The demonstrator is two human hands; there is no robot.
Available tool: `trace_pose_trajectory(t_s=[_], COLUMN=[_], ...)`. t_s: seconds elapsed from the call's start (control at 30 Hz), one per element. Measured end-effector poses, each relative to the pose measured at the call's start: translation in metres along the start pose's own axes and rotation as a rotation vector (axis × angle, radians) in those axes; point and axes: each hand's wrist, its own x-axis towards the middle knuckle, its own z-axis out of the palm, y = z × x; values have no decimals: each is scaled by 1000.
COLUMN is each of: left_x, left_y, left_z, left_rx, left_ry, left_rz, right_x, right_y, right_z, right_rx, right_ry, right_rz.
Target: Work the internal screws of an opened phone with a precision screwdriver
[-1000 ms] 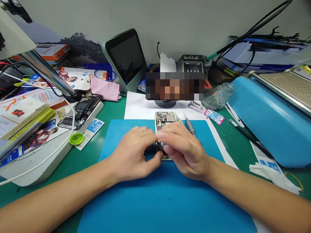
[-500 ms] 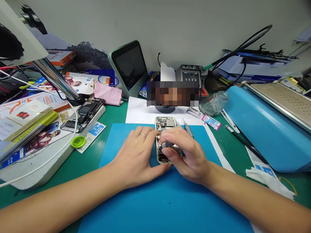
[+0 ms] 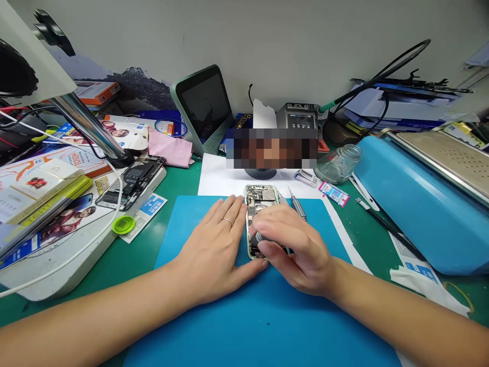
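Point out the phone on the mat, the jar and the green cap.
Phone (image 3: 262,200): head view, exposed inside, upper half.
Jar (image 3: 336,166): head view, glass side.
Green cap (image 3: 123,224): head view, middle.

The bare left forearm (image 3: 103,306) slants in from the near left to a low, nearly straight wrist, and the left hand (image 3: 214,250) lies palm down, its fingers stretched toward the far side and set close together, its thumb spread wide to the right. From the near right comes the bare right forearm (image 3: 412,311), angled far and to the left, its wrist a little raised. The right hand (image 3: 294,250) is bent inward, index finger arched over the thumb in a pinching grip, both tips pointing left, with the outer fingers mostly hidden behind.
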Motion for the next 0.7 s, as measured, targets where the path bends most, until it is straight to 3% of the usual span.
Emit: trace_pose_trajectory(t_s=[0.27, 0.7], left_x=[-2, -1], left_y=[0, -1], left_z=[0, -2], left_rx=[-9, -34], left_ry=[38, 16], left_rz=[26, 27], right_x=[-1, 1], right_y=[2, 4], right_z=[-5, -4], right_rx=[-66, -25], right_ry=[27, -3], right_rz=[71, 53])
